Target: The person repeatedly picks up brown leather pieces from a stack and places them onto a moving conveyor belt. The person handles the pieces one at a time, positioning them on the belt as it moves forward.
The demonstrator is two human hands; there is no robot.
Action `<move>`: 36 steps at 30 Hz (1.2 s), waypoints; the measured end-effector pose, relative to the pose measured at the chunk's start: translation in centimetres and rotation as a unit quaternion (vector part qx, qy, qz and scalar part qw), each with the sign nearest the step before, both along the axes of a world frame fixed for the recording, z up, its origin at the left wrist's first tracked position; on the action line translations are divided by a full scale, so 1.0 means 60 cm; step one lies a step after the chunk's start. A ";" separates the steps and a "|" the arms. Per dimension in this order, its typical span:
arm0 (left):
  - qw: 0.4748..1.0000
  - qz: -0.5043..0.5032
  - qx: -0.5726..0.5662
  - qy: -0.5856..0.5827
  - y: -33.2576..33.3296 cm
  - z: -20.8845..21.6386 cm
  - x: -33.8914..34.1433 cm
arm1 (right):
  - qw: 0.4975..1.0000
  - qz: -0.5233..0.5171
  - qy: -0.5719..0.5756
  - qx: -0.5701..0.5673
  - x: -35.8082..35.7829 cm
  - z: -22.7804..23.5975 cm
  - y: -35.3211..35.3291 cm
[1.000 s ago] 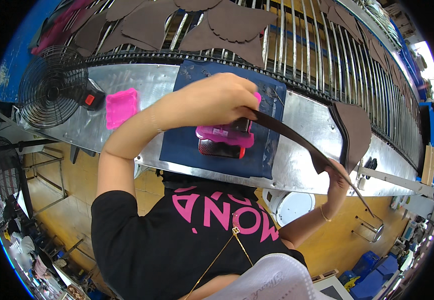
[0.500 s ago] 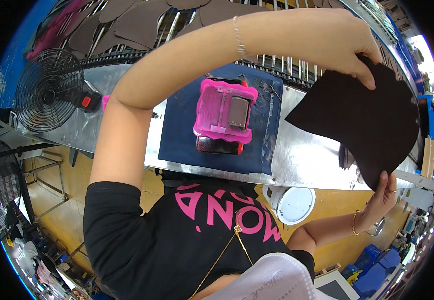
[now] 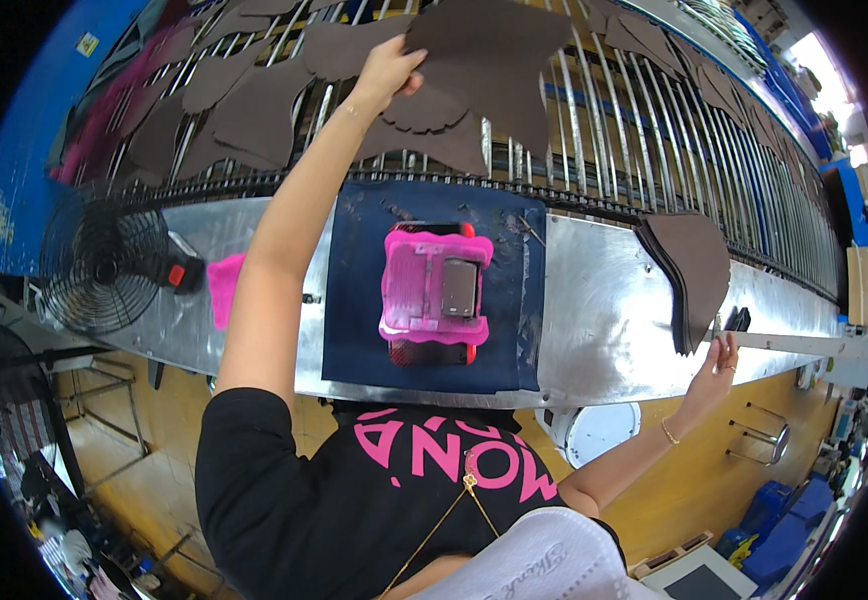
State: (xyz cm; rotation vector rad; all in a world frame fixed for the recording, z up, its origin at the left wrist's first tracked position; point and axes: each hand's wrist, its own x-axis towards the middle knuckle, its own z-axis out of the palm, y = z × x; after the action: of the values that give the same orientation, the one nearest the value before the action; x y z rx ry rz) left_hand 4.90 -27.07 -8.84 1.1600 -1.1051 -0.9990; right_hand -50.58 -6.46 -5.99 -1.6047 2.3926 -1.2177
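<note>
My left hand (image 3: 392, 72) reaches far over the conveyor of metal rods and pinches the left edge of a dark brown cut sheet piece (image 3: 499, 55). This piece lies over other brown pieces on the rods. My right hand (image 3: 716, 372) is at the lower tip of a stack of similar brown pieces (image 3: 699, 265) on the metal table; its fingers are stretched out, and whether they touch the stack I cannot tell. A pink tray-like holder (image 3: 414, 285) with a grey-brown block (image 3: 461, 288) sits on a dark blue mat (image 3: 359, 330) between my arms.
A black wire fan (image 3: 104, 265) stands at the table's left end, near a pink cloth (image 3: 224, 290). Brown pieces (image 3: 254, 115) cover much of the conveyor (image 3: 604, 120). A pale bar (image 3: 794, 343) sticks out at the right. A white bucket (image 3: 604, 430) stands below the table edge.
My left hand has swung from the far right to the upper left, carrying the brown piece onto the conveyor. My right hand has let go of it and moved slightly left, beside the stack.
</note>
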 end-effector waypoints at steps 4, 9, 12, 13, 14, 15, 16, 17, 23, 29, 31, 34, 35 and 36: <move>0.995 0.041 0.092 0.005 -0.010 -0.086 0.055 | 0.999 -0.004 0.009 0.032 -0.003 -0.015 0.007; 0.986 0.070 0.151 -0.008 -0.005 -0.129 0.072 | 0.998 -0.015 0.017 0.066 -0.023 -0.031 0.001; 0.967 0.140 0.197 -0.079 0.006 -0.131 0.082 | 0.995 -0.024 -0.001 0.100 -0.040 -0.055 -0.017; 0.955 0.168 0.217 -0.108 0.013 -0.128 0.078 | 0.994 -0.037 0.026 0.104 -0.053 -0.065 -0.021; 0.939 0.183 0.226 -0.185 0.021 -0.122 0.079 | 0.991 -0.048 0.054 0.108 -0.074 -0.081 -0.031; 0.944 0.166 0.220 -0.184 0.029 -0.107 0.081 | 0.988 -0.061 0.079 0.114 -0.098 -0.101 -0.039; 0.949 0.146 0.214 -0.181 0.037 -0.093 0.084 | 0.985 -0.084 0.096 0.114 -0.131 -0.123 -0.050; 0.953 0.125 0.210 -0.177 0.048 -0.076 0.082 | 0.981 -0.107 0.114 0.117 -0.168 -0.148 -0.066; 0.966 0.026 0.178 -0.187 0.163 0.006 0.061 | 0.943 -0.196 0.142 0.230 -0.186 -0.184 -0.131; 0.973 0.068 0.175 -0.135 0.299 0.032 0.059 | 0.905 -0.242 0.211 0.280 -0.101 -0.155 -0.142; 0.975 0.077 0.174 -0.114 0.331 0.034 0.055 | 0.912 -0.257 0.198 0.251 -0.118 -0.176 -0.152; 0.976 0.078 0.170 -0.110 0.367 0.047 0.032 | 0.917 -0.217 0.160 0.295 -0.168 -0.170 -0.158; 0.978 0.068 0.164 -0.106 0.365 0.050 0.025 | 0.922 -0.188 0.154 0.302 -0.246 -0.191 -0.159; 0.977 0.076 0.165 -0.109 0.377 0.053 0.022 | 0.927 -0.179 0.151 0.294 -0.239 -0.200 -0.166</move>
State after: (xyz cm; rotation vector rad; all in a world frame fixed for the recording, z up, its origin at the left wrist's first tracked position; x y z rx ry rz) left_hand 6.21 -4.47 -5.64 1.6295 -1.0256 -0.9742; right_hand -64.92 -16.42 -17.98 -1.2636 2.9316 -0.1919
